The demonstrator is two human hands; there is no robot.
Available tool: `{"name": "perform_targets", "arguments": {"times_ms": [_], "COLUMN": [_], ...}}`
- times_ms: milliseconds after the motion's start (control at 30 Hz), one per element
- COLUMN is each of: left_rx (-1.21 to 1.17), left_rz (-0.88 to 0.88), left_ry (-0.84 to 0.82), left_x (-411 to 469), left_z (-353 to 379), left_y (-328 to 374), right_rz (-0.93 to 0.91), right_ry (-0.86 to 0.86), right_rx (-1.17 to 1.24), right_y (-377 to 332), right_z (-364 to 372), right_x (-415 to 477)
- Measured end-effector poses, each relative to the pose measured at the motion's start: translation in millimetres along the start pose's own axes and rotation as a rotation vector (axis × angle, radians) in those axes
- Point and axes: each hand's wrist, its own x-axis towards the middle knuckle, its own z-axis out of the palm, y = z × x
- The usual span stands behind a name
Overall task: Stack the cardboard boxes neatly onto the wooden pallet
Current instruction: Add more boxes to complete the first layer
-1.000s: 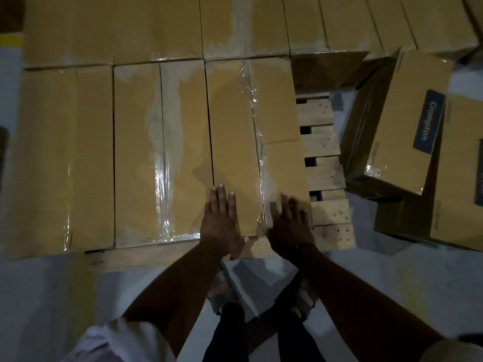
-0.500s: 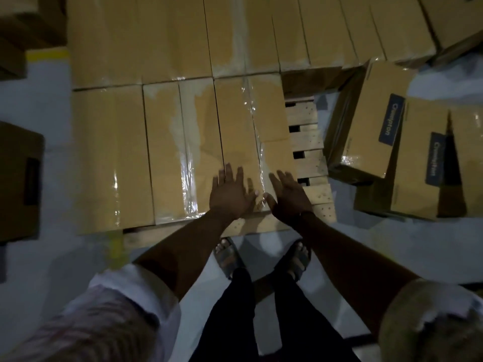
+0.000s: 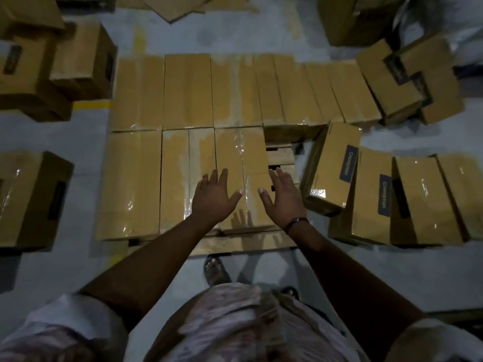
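A wooden pallet (image 3: 243,242) lies on the grey floor, covered by two rows of taped cardboard boxes. The nearest right box on the pallet (image 3: 236,152) has clear tape down its middle. My left hand (image 3: 213,198) and my right hand (image 3: 283,198) hover above that box with fingers spread, holding nothing. Bare pallet slats (image 3: 281,155) show in a gap at the right of the near row. A tilted box with a blue label (image 3: 333,165) leans next to that gap.
More labelled boxes (image 3: 376,199) stand on the floor at the right. Other boxes (image 3: 31,197) sit at the left, and more (image 3: 52,69) at the far left. Flattened cardboard (image 3: 183,6) lies beyond the pallet. My sandalled foot (image 3: 215,270) stands by the pallet's near edge.
Both hands have lifted off the near right box and spread apart. The camera has risen and pulled back, showing more floor and boxes around the pallet.
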Motion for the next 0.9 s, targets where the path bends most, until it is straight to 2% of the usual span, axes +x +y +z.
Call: {"name": "perform_targets", "arguments": {"times_ms": [300,533,700,900], "left_rx": [-0.123,-0.228,-0.205,-0.178], "left_rz": [0.021,0.034,0.118,0.16], "left_ry": [0.053,0.093,0.067,-0.003], "left_x": [-57,-77,-85,-62], "left_z": [11,44,61,75], "left_y": [110,203,248,261], "right_rz": [-0.019,-0.12,-0.052,0.086], "right_ry": [0.132,0.121,0.158,0.156], "right_rx": [0.076,0.092,0.15,0.206], "right_y": [88,151,196,230], "right_z": [-68,-113,-140,-142], "right_x": [-63,-100,-117,-112]}}
